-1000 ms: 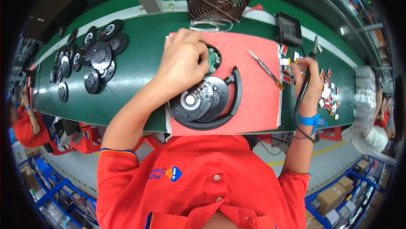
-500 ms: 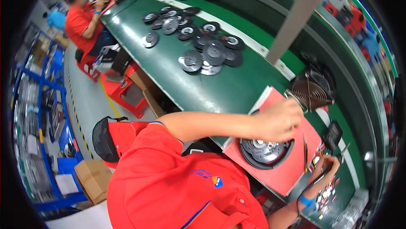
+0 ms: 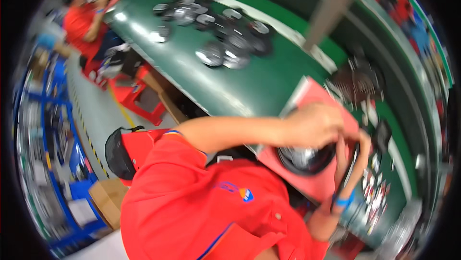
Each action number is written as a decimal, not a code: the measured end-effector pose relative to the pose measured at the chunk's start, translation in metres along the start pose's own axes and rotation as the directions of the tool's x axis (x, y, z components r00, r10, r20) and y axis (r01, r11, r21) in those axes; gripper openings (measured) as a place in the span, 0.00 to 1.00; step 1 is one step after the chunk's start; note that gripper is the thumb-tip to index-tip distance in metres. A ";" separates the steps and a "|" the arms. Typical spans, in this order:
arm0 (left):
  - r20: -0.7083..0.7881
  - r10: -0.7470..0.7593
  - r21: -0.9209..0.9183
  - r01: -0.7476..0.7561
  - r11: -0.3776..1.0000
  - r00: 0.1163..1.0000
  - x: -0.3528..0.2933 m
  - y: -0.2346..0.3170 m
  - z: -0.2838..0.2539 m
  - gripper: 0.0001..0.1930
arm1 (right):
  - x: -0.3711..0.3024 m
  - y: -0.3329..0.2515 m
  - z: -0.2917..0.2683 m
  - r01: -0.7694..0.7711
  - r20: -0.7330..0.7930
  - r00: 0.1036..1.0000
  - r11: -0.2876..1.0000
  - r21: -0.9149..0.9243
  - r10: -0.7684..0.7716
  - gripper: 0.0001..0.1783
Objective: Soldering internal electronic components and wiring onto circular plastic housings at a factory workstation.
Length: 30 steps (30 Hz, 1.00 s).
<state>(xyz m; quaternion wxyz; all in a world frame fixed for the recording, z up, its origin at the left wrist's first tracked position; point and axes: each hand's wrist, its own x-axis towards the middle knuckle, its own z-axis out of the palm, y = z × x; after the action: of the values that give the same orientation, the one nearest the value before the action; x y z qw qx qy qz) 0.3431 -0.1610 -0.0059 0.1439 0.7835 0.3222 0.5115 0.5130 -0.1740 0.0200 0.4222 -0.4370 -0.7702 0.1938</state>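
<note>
Our right hand [image 3: 360, 156] now joins our left hand [image 3: 318, 124] beside the glossy black round plastic headset [image 3: 308, 162], seemingly unfinished, all fingers too blurred to tell their hold.

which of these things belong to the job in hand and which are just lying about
Likely the job:
dark round assembly, near the left hand
pink mat beneath it
dark cord at the right hand; grip blurred
loose discs, perhaps

Probably lying about:
cardboard box
red stool

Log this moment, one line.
left hand: over pink mat | right hand: close beside left | headphone: partly hidden, on mat | grips: blurred
</note>
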 end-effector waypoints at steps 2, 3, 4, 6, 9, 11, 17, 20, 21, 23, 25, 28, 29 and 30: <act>0.015 -0.148 -0.006 0.148 0.989 0.989 0.000 0.006 -0.013 0.06 | 0.003 -0.001 0.004 -0.021 0.006 1.000 0.993 0.117 0.021 0.12; 0.033 -0.295 -0.124 0.296 0.947 0.955 0.002 0.011 -0.018 0.06 | 0.007 0.003 0.008 0.001 -0.005 1.000 0.977 0.214 0.000 0.14; 0.075 -0.432 -0.216 0.438 0.873 0.899 0.004 0.012 -0.022 0.07 | 0.009 0.007 0.012 0.039 -0.026 0.999 0.949 0.314 -0.032 0.16; 0.114 -0.562 -0.373 0.559 0.740 0.819 0.006 0.011 -0.024 0.05 | 0.011 0.006 0.015 -0.045 0.020 0.999 0.893 0.449 0.040 0.19; 0.228 -0.632 -0.442 0.657 0.611 0.741 0.009 0.009 -0.022 0.04 | 0.006 0.014 0.022 -0.067 -0.046 0.992 0.813 0.578 0.115 0.17; 0.226 -0.620 -0.437 0.647 0.625 0.752 0.009 0.011 -0.019 0.04 | 0.005 0.014 0.023 -0.068 -0.072 0.987 0.790 0.609 0.140 0.17; 0.226 -0.616 -0.456 0.641 0.617 0.754 0.007 0.020 -0.018 0.04 | -0.001 0.015 0.025 -0.072 -0.065 0.983 0.688 0.722 0.171 0.17; 0.227 -0.640 -0.484 0.655 0.580 0.734 0.005 0.018 -0.018 0.04 | -0.002 0.014 0.028 -0.074 -0.092 0.977 0.706 0.704 0.194 0.19; 0.226 -0.651 -0.504 0.659 0.558 0.725 0.005 0.017 -0.018 0.05 | -0.001 0.014 0.028 -0.076 -0.091 0.976 0.706 0.705 0.196 0.19; 0.218 -0.658 -0.502 0.661 0.557 0.721 0.006 0.016 -0.018 0.05 | -0.002 0.013 0.029 -0.101 -0.092 0.969 0.703 0.704 0.231 0.19; 0.211 -0.667 -0.502 0.665 0.553 0.714 0.006 0.015 -0.018 0.05 | -0.003 0.016 0.032 -0.093 -0.095 0.974 0.742 0.664 0.207 0.19; 0.184 -0.671 -0.417 0.675 0.609 0.718 0.008 0.011 -0.021 0.06 | -0.006 0.016 0.030 -0.109 -0.033 0.987 0.804 0.585 0.158 0.20; 0.151 -0.635 -0.268 0.649 0.711 0.758 0.009 0.007 -0.023 0.06 | -0.007 0.015 0.029 -0.087 -0.053 0.991 0.890 0.448 0.124 0.19; 0.128 -0.590 -0.110 0.603 0.790 0.797 0.010 0.003 -0.025 0.07 | -0.006 0.014 0.028 -0.061 -0.067 0.994 0.952 0.299 0.085 0.18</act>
<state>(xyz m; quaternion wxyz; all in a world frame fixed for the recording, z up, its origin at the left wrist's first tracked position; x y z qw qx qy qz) 0.3248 -0.1592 0.0134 0.3685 0.6505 0.5084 0.4272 0.4988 -0.1694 -0.0083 0.5059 -0.4041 -0.6983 0.3051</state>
